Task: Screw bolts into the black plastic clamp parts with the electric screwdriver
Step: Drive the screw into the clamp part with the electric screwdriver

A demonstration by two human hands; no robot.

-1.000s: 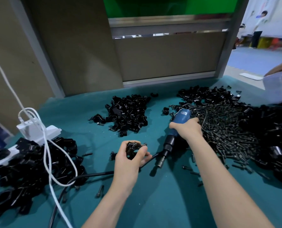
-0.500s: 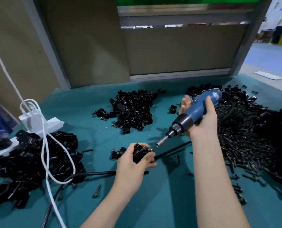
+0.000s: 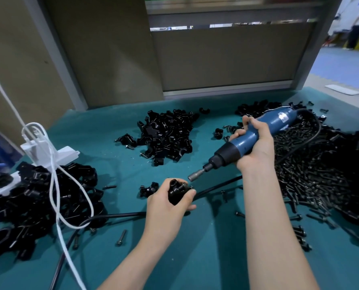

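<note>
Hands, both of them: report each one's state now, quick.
Left hand: closed, gripping a black clamp part.
Right hand: closed, gripping the electric screwdriver.

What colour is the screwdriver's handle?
Blue, with a black collar near the silver tip; the electric screwdriver shows clearly in the head view.

Forearms bare down to left hand (image 3: 170,203) (and right hand (image 3: 256,147)).

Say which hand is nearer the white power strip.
Left. The left hand, holding a clamp part, is right of the power strip; the right hand, gripping the screwdriver, is farther right.
</note>
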